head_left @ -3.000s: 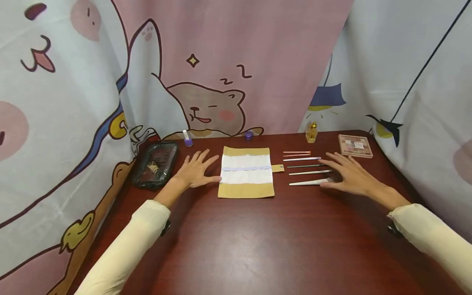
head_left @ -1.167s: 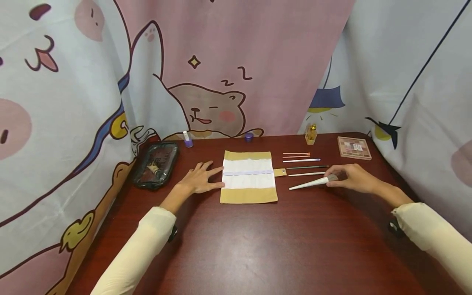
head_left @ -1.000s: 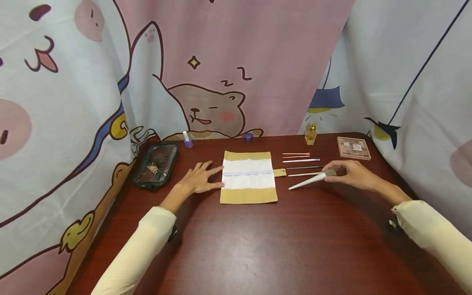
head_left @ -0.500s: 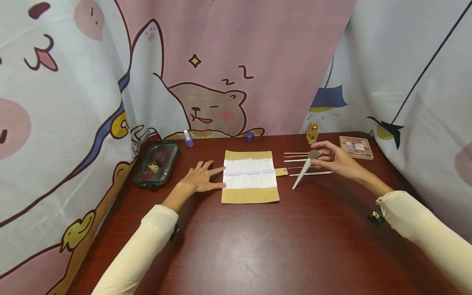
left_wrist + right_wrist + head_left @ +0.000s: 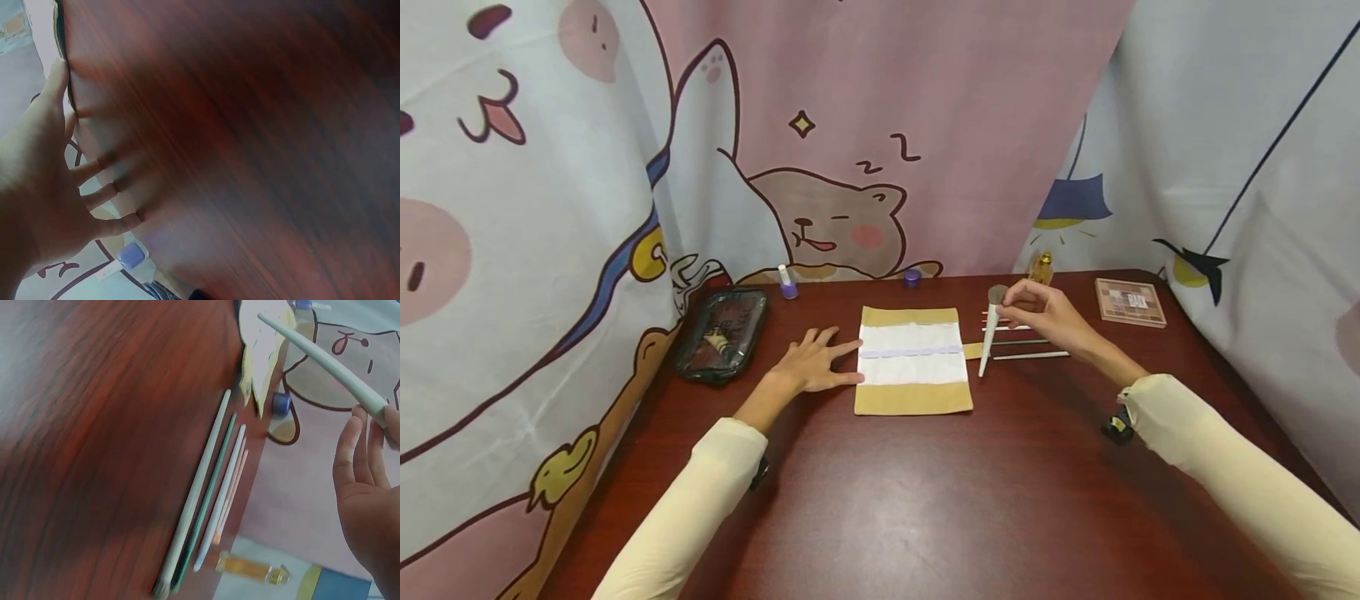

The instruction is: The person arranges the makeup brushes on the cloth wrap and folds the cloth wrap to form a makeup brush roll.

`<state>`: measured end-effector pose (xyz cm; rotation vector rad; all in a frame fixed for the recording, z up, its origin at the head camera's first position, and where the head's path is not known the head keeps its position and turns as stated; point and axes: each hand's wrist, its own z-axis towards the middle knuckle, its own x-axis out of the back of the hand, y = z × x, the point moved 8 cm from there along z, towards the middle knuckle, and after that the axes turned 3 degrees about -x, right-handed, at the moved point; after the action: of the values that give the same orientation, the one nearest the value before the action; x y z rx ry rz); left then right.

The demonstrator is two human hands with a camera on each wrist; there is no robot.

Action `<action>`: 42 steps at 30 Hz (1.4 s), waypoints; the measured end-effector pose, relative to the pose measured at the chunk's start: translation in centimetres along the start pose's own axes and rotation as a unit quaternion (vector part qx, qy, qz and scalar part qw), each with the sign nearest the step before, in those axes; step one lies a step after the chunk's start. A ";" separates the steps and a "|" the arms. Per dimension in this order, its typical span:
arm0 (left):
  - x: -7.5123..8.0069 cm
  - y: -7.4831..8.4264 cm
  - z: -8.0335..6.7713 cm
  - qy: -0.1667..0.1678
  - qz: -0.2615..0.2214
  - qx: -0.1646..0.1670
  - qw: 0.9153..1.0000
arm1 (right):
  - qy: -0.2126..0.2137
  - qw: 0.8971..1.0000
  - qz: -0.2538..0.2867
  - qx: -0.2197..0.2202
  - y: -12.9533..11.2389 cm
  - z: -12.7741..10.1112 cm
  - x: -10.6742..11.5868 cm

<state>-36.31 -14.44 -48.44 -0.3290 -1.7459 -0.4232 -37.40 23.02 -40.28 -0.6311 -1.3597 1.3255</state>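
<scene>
A tan and white fabric brush roll (image 5: 913,398) lies unrolled on the table, a lilac strip across its middle. My left hand (image 5: 808,364) is spread flat at its left side, thumb and index fingertip on the edge. With my right hand (image 5: 1048,315) I pinch a large white makeup brush (image 5: 988,340) near its bristle end, raised just right of the roll. Its bristles point up and its tapered handle tip slants down over the strap. In the right wrist view, the white handle (image 5: 331,365) extends from my fingers toward the roll (image 5: 259,337).
Several thinner brushes lie side by side under my right hand, a pale one (image 5: 1032,356) nearest. Behind stand a perfume bottle (image 5: 1042,268), a purple jar (image 5: 912,277) and a nail polish bottle (image 5: 787,283). An eyeshadow palette (image 5: 1131,302) lies right, a black pouch (image 5: 722,335) left.
My right hand has picked up the large brush from the row, turned it bristles up and carried it left to the roll. The left hand has moved onto the roll's edge.
</scene>
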 end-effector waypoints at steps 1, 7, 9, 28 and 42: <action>0.0 0.0 0.0 0.000 0.000 0.000 1.000 | 0.000 1.000 0.000 -0.001 -0.1 0.2 -0.3; 0.1 0.1 0.0 0.002 -0.004 0.001 1.000 | -0.006 1.000 0.004 -0.006 -0.3 1.7 -1.9; 0.1 0.0 0.0 0.002 -0.004 0.001 1.000 | -0.006 1.000 0.005 -0.014 -0.2 2.3 -2.5; 0.0 0.0 0.1 0.015 -0.002 0.001 1.000 | -0.028 1.000 0.007 0.002 -0.3 8.2 -8.7; 0.1 -0.1 0.3 0.007 -0.004 0.004 1.000 | 0.026 0.999 0.017 0.018 -0.4 12.0 -12.3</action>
<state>-36.63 -14.37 -48.45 -0.3133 -1.7360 -0.4223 -44.85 7.59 -41.41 -0.6637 -1.2852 1.3484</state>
